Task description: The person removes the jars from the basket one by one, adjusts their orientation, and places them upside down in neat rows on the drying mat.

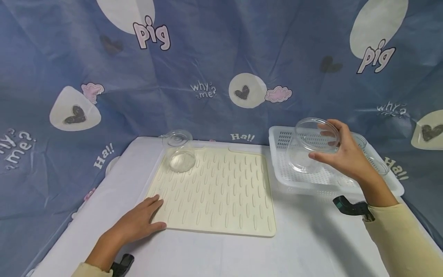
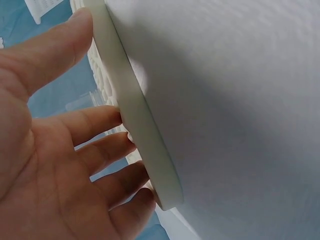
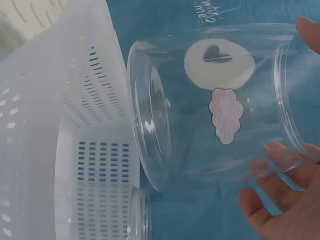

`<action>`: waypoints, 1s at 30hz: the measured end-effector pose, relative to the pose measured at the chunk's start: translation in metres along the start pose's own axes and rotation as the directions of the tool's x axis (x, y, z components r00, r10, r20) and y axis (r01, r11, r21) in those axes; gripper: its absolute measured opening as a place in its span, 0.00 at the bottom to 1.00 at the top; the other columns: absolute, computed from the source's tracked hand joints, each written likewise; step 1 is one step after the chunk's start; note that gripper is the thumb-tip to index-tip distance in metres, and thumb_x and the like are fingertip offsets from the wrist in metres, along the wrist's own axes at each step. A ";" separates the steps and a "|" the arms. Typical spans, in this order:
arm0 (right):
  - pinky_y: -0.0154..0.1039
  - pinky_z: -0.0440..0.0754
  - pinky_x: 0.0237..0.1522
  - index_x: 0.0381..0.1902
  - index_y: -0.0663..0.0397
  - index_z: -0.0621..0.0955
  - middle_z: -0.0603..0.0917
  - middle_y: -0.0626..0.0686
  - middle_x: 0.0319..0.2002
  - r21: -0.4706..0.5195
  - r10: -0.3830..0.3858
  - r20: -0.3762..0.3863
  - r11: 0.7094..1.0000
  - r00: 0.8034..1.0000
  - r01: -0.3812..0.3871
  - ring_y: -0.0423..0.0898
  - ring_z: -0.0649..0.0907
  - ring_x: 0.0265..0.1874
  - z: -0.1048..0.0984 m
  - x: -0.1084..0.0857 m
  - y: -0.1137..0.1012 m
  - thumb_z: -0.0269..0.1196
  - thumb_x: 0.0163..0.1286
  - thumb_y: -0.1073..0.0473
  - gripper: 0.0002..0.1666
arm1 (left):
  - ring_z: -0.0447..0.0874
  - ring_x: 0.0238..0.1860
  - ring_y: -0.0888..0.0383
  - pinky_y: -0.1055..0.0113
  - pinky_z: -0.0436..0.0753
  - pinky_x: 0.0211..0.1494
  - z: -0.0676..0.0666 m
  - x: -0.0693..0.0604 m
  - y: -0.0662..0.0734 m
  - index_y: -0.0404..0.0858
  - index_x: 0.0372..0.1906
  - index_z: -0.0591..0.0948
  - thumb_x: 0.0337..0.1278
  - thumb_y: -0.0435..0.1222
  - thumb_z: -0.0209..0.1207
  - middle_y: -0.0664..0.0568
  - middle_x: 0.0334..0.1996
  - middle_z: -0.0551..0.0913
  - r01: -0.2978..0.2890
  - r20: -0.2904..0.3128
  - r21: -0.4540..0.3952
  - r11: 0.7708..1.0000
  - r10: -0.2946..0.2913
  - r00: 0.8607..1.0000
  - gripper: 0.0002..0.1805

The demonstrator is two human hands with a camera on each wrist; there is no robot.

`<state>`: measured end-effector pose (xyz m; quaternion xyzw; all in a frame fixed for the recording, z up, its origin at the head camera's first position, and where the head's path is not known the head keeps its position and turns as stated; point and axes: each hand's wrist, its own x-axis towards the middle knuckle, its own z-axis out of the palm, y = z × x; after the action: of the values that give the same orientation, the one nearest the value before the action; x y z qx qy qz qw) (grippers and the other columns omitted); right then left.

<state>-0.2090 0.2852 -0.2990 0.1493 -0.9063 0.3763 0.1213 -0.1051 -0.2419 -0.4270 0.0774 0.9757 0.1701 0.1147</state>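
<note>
In the head view, my right hand [image 1: 340, 152] grips a clear, see-through jar [image 1: 300, 154] near its wide rim, thumb on one side and fingers on the other. The jar is upright, above or inside the white perforated basket [image 1: 282, 181]; the right wrist view shows its flared far end [image 3: 145, 115] beside the basket wall. My left hand [image 1: 140, 219] rests at the left edge of the cream ridged mat [image 1: 221, 192], fingers extended. In the left wrist view its fingertips [image 2: 112, 116] touch the mat's edge [image 2: 145, 130]. Another clear jar [image 1: 181, 159] stands on the mat's far left corner.
More clear round pieces [image 1: 378, 165] lie at the right side of the basket, partly hidden by my right hand and wrist. A white cloth [image 1: 194, 254] covers the table. Behind it hangs a blue printed curtain [image 1: 207, 57].
</note>
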 end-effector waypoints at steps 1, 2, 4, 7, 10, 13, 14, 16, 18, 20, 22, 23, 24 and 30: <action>0.30 0.63 0.52 0.77 0.51 0.49 0.67 0.59 0.72 -0.002 0.001 0.000 1.000 1.000 -0.001 0.58 0.67 0.67 0.000 0.000 -0.001 0.76 0.56 0.58 0.62 | 0.61 0.72 0.30 0.36 0.71 0.67 0.000 0.000 0.000 0.29 0.70 0.68 0.52 0.55 0.68 0.31 0.73 0.62 0.000 0.001 -0.001 1.000 0.000 1.000 0.47; 0.30 0.63 0.52 0.77 0.50 0.49 0.67 0.60 0.72 -0.002 -0.001 -0.001 1.000 1.000 0.001 0.59 0.67 0.68 0.000 0.000 -0.001 0.76 0.56 0.58 0.62 | 0.61 0.72 0.30 0.37 0.71 0.67 0.000 0.000 0.000 0.29 0.70 0.68 0.52 0.55 0.68 0.31 0.73 0.62 -0.002 0.001 -0.002 1.000 0.002 1.000 0.47; 0.33 0.64 0.53 0.77 0.48 0.49 0.67 0.60 0.72 0.002 -0.001 0.000 1.000 1.000 0.001 0.60 0.68 0.69 0.000 0.001 -0.003 0.76 0.56 0.58 0.62 | 0.61 0.72 0.30 0.36 0.71 0.68 0.000 0.001 0.001 0.29 0.70 0.68 0.52 0.55 0.68 0.31 0.73 0.62 0.000 0.004 -0.004 1.000 0.000 1.000 0.47; 0.40 0.66 0.56 0.77 0.46 0.49 0.68 0.60 0.72 0.000 0.003 0.007 1.000 1.000 -0.003 0.61 0.68 0.70 0.000 0.002 -0.007 0.76 0.56 0.58 0.62 | 0.60 0.72 0.29 0.36 0.70 0.68 -0.001 0.000 0.001 0.29 0.70 0.68 0.52 0.55 0.68 0.31 0.74 0.61 0.000 0.002 -0.011 1.000 0.000 1.000 0.48; 0.48 0.67 0.58 0.78 0.45 0.49 0.67 0.60 0.73 -0.008 0.007 0.019 1.000 1.000 -0.007 0.61 0.69 0.70 0.000 0.004 -0.013 0.75 0.56 0.56 0.62 | 0.60 0.72 0.29 0.36 0.69 0.68 -0.001 0.000 0.001 0.28 0.70 0.68 0.52 0.55 0.68 0.31 0.73 0.62 -0.004 -0.005 -0.011 1.000 0.004 1.000 0.48; 0.52 0.66 0.58 0.78 0.45 0.49 0.66 0.61 0.73 -0.009 0.004 0.030 1.000 1.000 -0.004 0.62 0.68 0.70 0.002 0.007 -0.019 0.75 0.56 0.55 0.62 | 0.61 0.72 0.29 0.36 0.70 0.68 0.000 -0.001 0.001 0.28 0.70 0.68 0.52 0.54 0.68 0.30 0.73 0.62 -0.008 -0.009 -0.010 1.000 0.008 1.000 0.48; 0.52 0.66 0.58 0.78 0.45 0.49 0.66 0.60 0.73 -0.005 -0.002 0.031 1.000 1.000 0.002 0.62 0.68 0.70 0.003 0.008 -0.022 0.75 0.56 0.55 0.62 | 0.61 0.72 0.29 0.36 0.70 0.68 0.000 -0.001 0.001 0.27 0.70 0.68 0.52 0.54 0.69 0.30 0.73 0.62 -0.009 -0.009 -0.011 1.000 0.009 1.000 0.48; 0.52 0.66 0.59 0.78 0.44 0.50 0.66 0.60 0.73 0.008 -0.016 0.032 1.000 0.999 0.016 0.61 0.68 0.71 0.005 0.011 -0.027 0.76 0.56 0.55 0.62 | 0.61 0.72 0.29 0.36 0.70 0.68 0.001 -0.001 0.001 0.27 0.70 0.68 0.52 0.54 0.69 0.30 0.73 0.62 -0.007 -0.009 -0.017 1.000 0.007 1.000 0.48; 0.54 0.66 0.61 0.78 0.43 0.50 0.67 0.59 0.74 0.020 -0.034 0.035 0.999 0.999 0.033 0.61 0.68 0.71 0.008 0.014 -0.033 0.76 0.55 0.55 0.62 | 0.61 0.72 0.29 0.36 0.70 0.68 0.001 0.000 0.001 0.27 0.70 0.68 0.51 0.53 0.69 0.29 0.73 0.62 -0.003 -0.010 -0.023 1.000 0.003 1.000 0.48; 0.59 0.66 0.64 0.78 0.43 0.50 0.67 0.57 0.74 0.034 -0.051 0.044 0.998 0.998 0.049 0.60 0.67 0.71 0.010 0.016 -0.040 0.76 0.54 0.55 0.63 | 0.61 0.71 0.28 0.35 0.70 0.67 0.002 0.000 0.001 0.26 0.69 0.67 0.51 0.53 0.70 0.29 0.72 0.62 -0.004 -0.011 -0.033 0.999 0.004 1.000 0.48; 0.62 0.65 0.66 0.78 0.44 0.50 0.67 0.55 0.74 0.038 -0.055 0.061 0.998 0.997 0.053 0.59 0.67 0.71 0.012 0.018 -0.047 0.77 0.54 0.55 0.63 | 0.61 0.71 0.28 0.35 0.70 0.68 0.002 0.000 0.001 0.26 0.69 0.67 0.51 0.52 0.69 0.28 0.72 0.61 -0.008 -0.014 -0.042 0.999 0.007 1.000 0.48; 0.62 0.65 0.66 0.78 0.44 0.50 0.67 0.54 0.74 0.036 -0.055 0.071 0.998 0.996 0.053 0.59 0.66 0.71 0.013 0.019 -0.052 0.77 0.54 0.55 0.63 | 0.61 0.71 0.28 0.35 0.70 0.68 0.003 0.000 0.001 0.26 0.69 0.67 0.51 0.52 0.69 0.28 0.72 0.62 -0.010 -0.016 -0.046 0.999 0.010 1.000 0.48; 0.63 0.65 0.68 0.78 0.44 0.50 0.67 0.53 0.74 0.030 -0.053 0.083 0.998 0.995 0.050 0.58 0.66 0.71 0.014 0.019 -0.056 0.77 0.54 0.54 0.63 | 0.60 0.71 0.28 0.35 0.70 0.68 0.003 0.000 0.000 0.26 0.69 0.67 0.52 0.52 0.69 0.28 0.72 0.61 -0.014 -0.018 -0.051 0.999 0.013 1.000 0.47; 0.60 0.64 0.70 0.77 0.44 0.53 0.69 0.51 0.72 0.030 -0.116 0.148 0.993 0.982 0.113 0.55 0.68 0.70 0.030 0.022 -0.083 0.77 0.54 0.53 0.61 | 0.61 0.71 0.28 0.35 0.69 0.68 0.002 -0.001 0.001 0.26 0.69 0.67 0.52 0.51 0.69 0.28 0.72 0.62 -0.024 -0.030 -0.048 0.999 0.023 0.999 0.47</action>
<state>-0.2025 0.2039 -0.2588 0.2301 -0.8988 0.3660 0.0727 -0.1036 -0.2409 -0.4287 0.0835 0.9718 0.1964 0.1000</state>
